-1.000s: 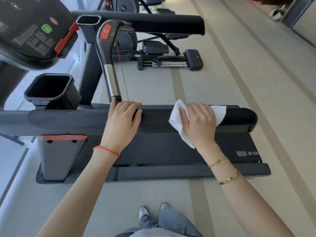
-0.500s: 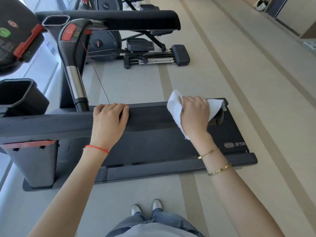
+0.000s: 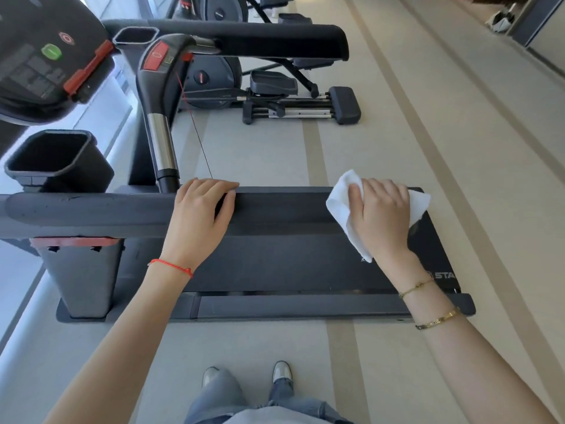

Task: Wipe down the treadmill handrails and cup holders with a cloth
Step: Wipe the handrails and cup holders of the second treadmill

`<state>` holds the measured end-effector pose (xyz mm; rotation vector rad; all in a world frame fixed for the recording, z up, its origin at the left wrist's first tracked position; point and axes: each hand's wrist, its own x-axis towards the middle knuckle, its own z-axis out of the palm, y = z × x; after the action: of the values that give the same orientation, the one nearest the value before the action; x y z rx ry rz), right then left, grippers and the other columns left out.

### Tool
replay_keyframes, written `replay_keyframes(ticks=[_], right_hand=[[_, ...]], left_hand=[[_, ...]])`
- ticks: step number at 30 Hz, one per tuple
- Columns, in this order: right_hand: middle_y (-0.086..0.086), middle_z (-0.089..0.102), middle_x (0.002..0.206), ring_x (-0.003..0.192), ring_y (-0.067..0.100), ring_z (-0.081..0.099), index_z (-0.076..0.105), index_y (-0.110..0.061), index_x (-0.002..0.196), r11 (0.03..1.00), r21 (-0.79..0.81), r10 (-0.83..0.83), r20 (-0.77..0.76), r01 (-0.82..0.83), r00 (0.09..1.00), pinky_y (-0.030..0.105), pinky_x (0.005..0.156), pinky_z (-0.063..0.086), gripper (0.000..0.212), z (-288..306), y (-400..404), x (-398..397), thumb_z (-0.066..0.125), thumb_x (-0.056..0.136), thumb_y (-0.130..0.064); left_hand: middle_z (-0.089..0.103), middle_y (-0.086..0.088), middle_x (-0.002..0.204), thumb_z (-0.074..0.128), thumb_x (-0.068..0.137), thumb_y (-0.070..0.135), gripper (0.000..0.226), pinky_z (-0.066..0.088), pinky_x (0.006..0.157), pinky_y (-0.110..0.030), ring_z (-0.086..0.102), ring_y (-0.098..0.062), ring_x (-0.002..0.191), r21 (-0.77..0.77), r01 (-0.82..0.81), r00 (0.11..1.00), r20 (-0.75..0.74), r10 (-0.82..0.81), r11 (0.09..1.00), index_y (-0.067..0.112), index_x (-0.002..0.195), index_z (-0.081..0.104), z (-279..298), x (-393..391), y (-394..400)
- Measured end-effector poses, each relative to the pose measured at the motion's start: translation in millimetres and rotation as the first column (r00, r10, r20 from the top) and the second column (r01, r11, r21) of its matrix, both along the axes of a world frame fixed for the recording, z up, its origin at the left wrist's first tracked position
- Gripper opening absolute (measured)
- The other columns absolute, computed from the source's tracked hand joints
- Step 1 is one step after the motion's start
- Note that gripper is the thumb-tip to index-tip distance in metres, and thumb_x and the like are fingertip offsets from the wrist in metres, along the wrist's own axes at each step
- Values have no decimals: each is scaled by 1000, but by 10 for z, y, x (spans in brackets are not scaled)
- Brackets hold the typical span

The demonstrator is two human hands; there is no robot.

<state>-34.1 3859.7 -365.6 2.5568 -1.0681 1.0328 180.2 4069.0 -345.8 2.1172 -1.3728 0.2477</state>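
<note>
My right hand (image 3: 382, 215) clutches the soft, floppy cloth (image 3: 342, 206) around the handrail (image 3: 275, 209) end; I'd keep it bunched.

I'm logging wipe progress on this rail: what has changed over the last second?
The right hand has slid the white cloth along the near handrail to its free end, now covered by the cloth. The left hand stays resting on the rail beside the upright grip; the cloth is still held.
</note>
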Motion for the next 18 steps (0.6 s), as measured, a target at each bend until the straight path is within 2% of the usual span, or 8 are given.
replay_keyframes(ticks=[5, 9, 14, 18], right_hand=[[2, 56, 65, 65, 24, 51, 56, -12, 70, 989, -105, 100, 3, -99, 995, 37, 68, 41, 39, -93, 545, 641, 41, 102, -29], [2, 67, 81, 75, 24, 61, 67, -9, 85, 964, -158, 220, 8, -216, 975, 36, 73, 49, 34, -173, 1070, 1295, 47, 101, -32], [3, 68, 89, 80, 23, 62, 69, -9, 99, 919, -217, 327, -48, -329, 944, 35, 77, 52, 35, -156, 1742, 2120, 46, 102, -35], [3, 66, 84, 76, 22, 61, 68, -9, 94, 927, -181, 325, -49, -328, 945, 34, 76, 51, 37, -133, 2182, 2636, 44, 103, -35]], left_hand=[[67, -1, 116, 49, 100, 13, 24, 41, 102, -50, 57, -25, 116, -126, -102, 995, -10, 102, 987, 12, 117, 67, 78, 338, 512], [65, -1, 121, 49, 99, 13, 26, 42, 102, -49, 55, -24, 118, -162, -235, 972, -15, 236, 958, 14, 119, 65, 76, 763, 1080], [62, -7, 126, 48, 99, 13, 29, 42, 103, -47, 54, -30, 118, -147, -384, 922, -11, 387, 912, 13, 125, 61, 66, 1421, 1790], [63, -11, 122, 47, 99, 12, 27, 43, 101, -45, 54, -33, 115, -149, -439, 896, 1, 444, 886, 9, 122, 62, 59, 1880, 2204]])
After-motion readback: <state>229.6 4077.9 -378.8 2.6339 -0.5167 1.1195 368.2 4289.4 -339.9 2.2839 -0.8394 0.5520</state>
